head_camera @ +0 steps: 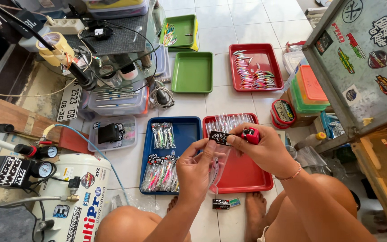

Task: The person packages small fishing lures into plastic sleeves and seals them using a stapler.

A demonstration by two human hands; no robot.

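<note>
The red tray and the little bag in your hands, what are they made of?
Red tray: probably plastic, since it looks smooth, evenly coloured and slightly shiny. Little bag: thin clear plastic film, as the tray shows through it. Its black top card looks like printed paper.

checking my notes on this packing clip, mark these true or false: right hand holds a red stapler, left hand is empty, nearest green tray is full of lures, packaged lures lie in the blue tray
1. The right hand holds a red stapler: true.
2. The left hand is empty: false, it holds a clear bag with a black header card.
3. The nearest green tray is full of lures: false, nothing lies in it; loose lures sit in the far red tray.
4. Packaged lures lie in the blue tray: true.
</note>
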